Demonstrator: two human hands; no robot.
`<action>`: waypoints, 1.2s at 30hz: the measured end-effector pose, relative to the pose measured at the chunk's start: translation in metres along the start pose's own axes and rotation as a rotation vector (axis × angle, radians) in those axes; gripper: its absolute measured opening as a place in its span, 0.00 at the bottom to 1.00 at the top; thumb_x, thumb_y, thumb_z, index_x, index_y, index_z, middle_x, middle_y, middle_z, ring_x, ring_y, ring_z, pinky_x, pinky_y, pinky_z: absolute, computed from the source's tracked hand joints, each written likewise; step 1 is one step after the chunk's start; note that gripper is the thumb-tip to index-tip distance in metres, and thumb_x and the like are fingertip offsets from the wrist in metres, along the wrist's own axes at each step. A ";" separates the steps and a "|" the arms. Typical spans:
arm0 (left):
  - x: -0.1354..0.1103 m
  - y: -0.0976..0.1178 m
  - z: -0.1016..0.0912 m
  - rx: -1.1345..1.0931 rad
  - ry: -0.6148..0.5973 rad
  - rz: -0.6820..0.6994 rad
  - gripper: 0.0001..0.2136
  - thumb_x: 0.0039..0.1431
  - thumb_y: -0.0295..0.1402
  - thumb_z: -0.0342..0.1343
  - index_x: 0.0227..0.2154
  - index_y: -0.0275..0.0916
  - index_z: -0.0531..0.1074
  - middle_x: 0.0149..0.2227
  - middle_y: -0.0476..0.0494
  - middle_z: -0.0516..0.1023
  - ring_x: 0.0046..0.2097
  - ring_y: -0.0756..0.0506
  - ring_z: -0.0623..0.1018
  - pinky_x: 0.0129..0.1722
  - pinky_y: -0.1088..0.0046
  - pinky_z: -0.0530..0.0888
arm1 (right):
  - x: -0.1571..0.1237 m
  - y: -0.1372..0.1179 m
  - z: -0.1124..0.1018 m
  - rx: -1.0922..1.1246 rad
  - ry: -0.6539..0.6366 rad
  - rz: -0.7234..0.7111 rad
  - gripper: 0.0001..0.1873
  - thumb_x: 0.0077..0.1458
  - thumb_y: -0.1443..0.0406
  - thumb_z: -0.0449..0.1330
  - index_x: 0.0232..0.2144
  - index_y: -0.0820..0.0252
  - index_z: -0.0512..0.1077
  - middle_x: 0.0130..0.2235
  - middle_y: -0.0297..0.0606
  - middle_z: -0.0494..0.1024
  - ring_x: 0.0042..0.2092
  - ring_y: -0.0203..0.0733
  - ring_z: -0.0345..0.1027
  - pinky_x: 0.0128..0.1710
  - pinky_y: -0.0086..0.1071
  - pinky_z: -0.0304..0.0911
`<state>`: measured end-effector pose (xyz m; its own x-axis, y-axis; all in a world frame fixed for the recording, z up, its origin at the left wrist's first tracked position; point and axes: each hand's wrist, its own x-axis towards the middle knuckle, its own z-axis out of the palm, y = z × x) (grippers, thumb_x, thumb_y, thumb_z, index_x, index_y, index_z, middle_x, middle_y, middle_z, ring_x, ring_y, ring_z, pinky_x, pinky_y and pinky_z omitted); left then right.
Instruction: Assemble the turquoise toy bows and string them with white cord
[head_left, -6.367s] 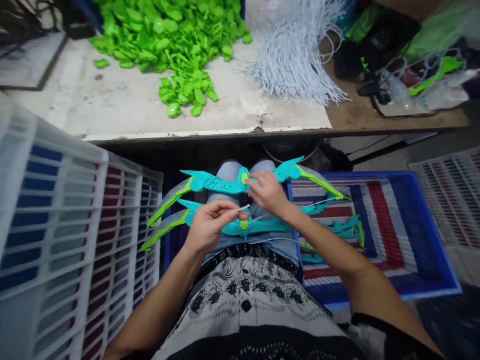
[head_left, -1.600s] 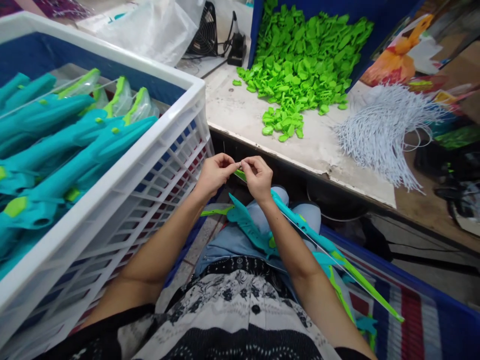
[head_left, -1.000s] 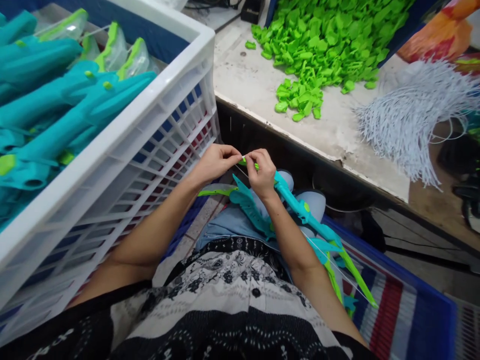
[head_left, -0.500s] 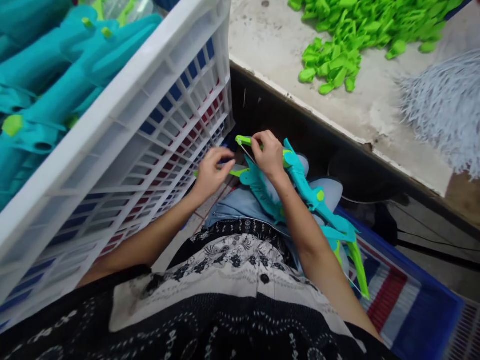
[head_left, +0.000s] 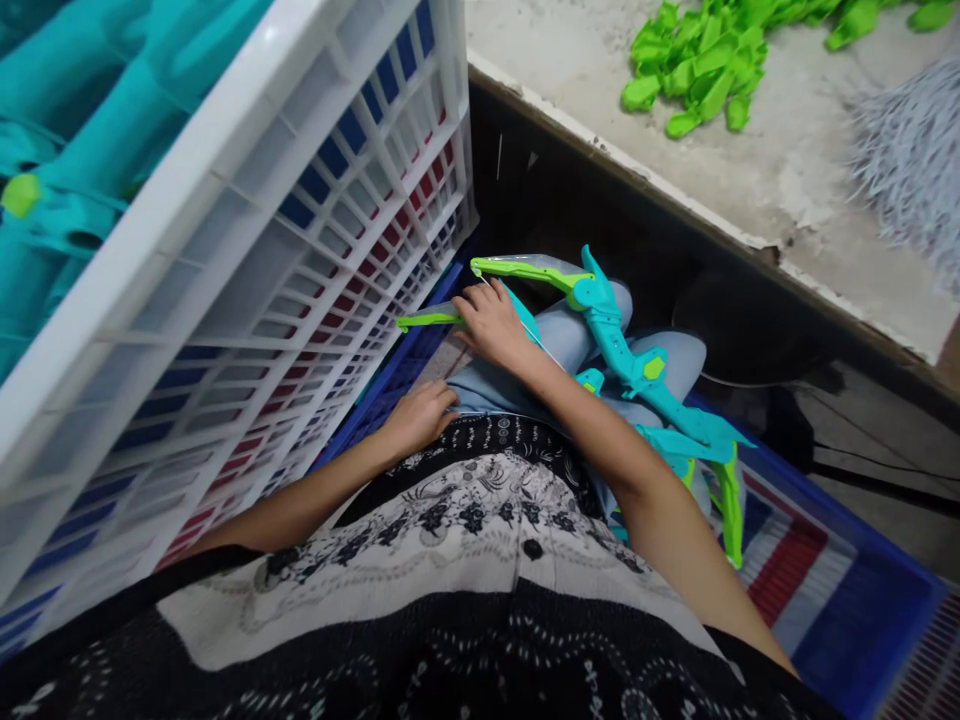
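Observation:
A teal toy bow [head_left: 611, 335] with lime-green limbs and a clear strip lies across my lap, over light blue jeans. My right hand [head_left: 491, 322] is closed over its near side, where a green limb [head_left: 427, 319] passes under the fingers. A thin white string runs by this hand, partly hidden by it. Low at my waist, my left hand [head_left: 421, 415] is closed, its fingertips by the jeans; what they hold, if anything, is hidden. A thin white line shows beside them.
A white slatted crate [head_left: 360, 200] with teal toy parts [head_left: 97, 130] stands close on my left. Ahead, a worn tabletop [head_left: 570, 60] carries green plastic pieces [head_left: 697, 70] and a bundle of white strings [head_left: 911, 170]. A blue crate [head_left: 862, 620] sits at lower right.
My left hand has dropped from beside the bow's limbs to my waist. My right hand has moved left and down, from the farther green limb to the nearer one. The view has shifted slightly.

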<state>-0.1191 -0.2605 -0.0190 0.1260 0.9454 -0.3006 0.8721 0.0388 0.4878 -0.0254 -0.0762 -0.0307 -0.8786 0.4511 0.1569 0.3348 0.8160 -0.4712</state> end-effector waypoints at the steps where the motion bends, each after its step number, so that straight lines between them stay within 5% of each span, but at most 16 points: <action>1: 0.001 0.002 -0.001 0.042 -0.012 0.029 0.08 0.61 0.32 0.49 0.36 0.38 0.73 0.36 0.39 0.73 0.41 0.42 0.73 0.39 0.67 0.70 | 0.001 0.001 0.003 -0.027 -0.014 0.016 0.18 0.53 0.70 0.60 0.48 0.63 0.68 0.45 0.46 0.71 0.51 0.49 0.60 0.62 0.54 0.44; 6: -0.002 0.007 0.003 0.168 -0.038 0.078 0.12 0.64 0.32 0.44 0.35 0.36 0.74 0.34 0.39 0.74 0.38 0.44 0.73 0.34 0.70 0.69 | 0.006 -0.002 0.001 -0.184 -0.127 0.101 0.21 0.60 0.74 0.45 0.53 0.65 0.66 0.40 0.45 0.72 0.46 0.44 0.64 0.63 0.53 0.40; 10: -0.003 0.003 0.004 -0.016 0.013 -0.025 0.13 0.62 0.32 0.45 0.29 0.36 0.73 0.32 0.40 0.75 0.37 0.45 0.73 0.36 0.69 0.69 | 0.008 -0.003 -0.008 -0.270 -0.201 0.115 0.23 0.61 0.74 0.43 0.56 0.64 0.63 0.43 0.46 0.72 0.46 0.44 0.66 0.63 0.52 0.40; 15: -0.004 0.016 -0.030 -1.036 0.164 -0.266 0.10 0.53 0.33 0.51 0.20 0.37 0.67 0.40 0.40 0.77 0.41 0.44 0.74 0.45 0.64 0.69 | 0.007 -0.009 -0.020 -0.230 -0.185 0.053 0.22 0.61 0.70 0.49 0.57 0.62 0.63 0.40 0.40 0.74 0.45 0.41 0.68 0.65 0.52 0.35; 18: -0.003 0.043 -0.055 -1.744 0.017 -0.161 0.14 0.51 0.35 0.54 0.15 0.37 0.60 0.33 0.42 0.78 0.38 0.44 0.76 0.48 0.59 0.70 | 0.008 -0.025 -0.025 -0.143 -0.166 -0.005 0.21 0.59 0.66 0.54 0.55 0.64 0.65 0.39 0.39 0.76 0.44 0.41 0.70 0.66 0.52 0.34; 20: 0.000 0.061 -0.065 -2.006 -0.138 -0.053 0.17 0.51 0.37 0.56 0.14 0.38 0.58 0.21 0.47 0.72 0.29 0.46 0.75 0.43 0.58 0.73 | 0.006 -0.034 -0.026 -0.013 -0.179 -0.014 0.23 0.57 0.66 0.57 0.55 0.65 0.65 0.42 0.42 0.76 0.46 0.42 0.70 0.64 0.48 0.45; 23: 0.006 0.076 -0.066 -2.100 -0.221 0.020 0.17 0.51 0.43 0.60 0.17 0.36 0.66 0.18 0.50 0.68 0.23 0.49 0.72 0.35 0.63 0.75 | -0.003 -0.033 -0.024 0.325 -0.240 0.074 0.26 0.54 0.65 0.61 0.55 0.62 0.66 0.48 0.43 0.76 0.49 0.45 0.70 0.54 0.40 0.61; 27: 0.012 0.080 -0.054 -1.967 -0.278 -0.007 0.15 0.46 0.37 0.66 0.36 0.36 0.75 0.19 0.49 0.73 0.26 0.47 0.76 0.36 0.64 0.75 | -0.023 -0.008 -0.022 0.895 -0.248 0.255 0.28 0.48 0.60 0.65 0.52 0.60 0.70 0.51 0.39 0.75 0.52 0.46 0.69 0.54 0.37 0.62; 31: 0.015 0.083 -0.052 -1.879 -0.399 -0.028 0.10 0.48 0.35 0.65 0.28 0.33 0.74 0.18 0.47 0.73 0.24 0.47 0.76 0.35 0.63 0.75 | -0.044 0.007 -0.030 1.302 -0.238 0.439 0.33 0.42 0.60 0.68 0.52 0.59 0.70 0.47 0.38 0.78 0.47 0.42 0.72 0.50 0.36 0.64; 33: 0.019 0.081 -0.063 -1.906 -0.241 -0.056 0.09 0.50 0.35 0.64 0.25 0.34 0.72 0.16 0.51 0.69 0.20 0.52 0.71 0.31 0.68 0.74 | -0.051 0.008 -0.036 1.386 -0.218 0.507 0.32 0.41 0.61 0.69 0.51 0.59 0.71 0.44 0.37 0.79 0.43 0.39 0.73 0.47 0.33 0.65; 36: 0.031 0.067 -0.086 -1.879 0.226 -0.127 0.09 0.49 0.34 0.65 0.26 0.34 0.71 0.15 0.55 0.63 0.18 0.57 0.62 0.20 0.81 0.63 | -0.057 0.010 -0.042 1.413 -0.174 0.557 0.29 0.40 0.61 0.70 0.48 0.60 0.73 0.42 0.37 0.80 0.39 0.36 0.73 0.43 0.29 0.66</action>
<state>-0.0974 -0.2003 0.0749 -0.0805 0.9219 -0.3791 -0.7230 0.2078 0.6588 0.0426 -0.0781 -0.0077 -0.8164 0.4452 -0.3679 0.1257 -0.4849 -0.8655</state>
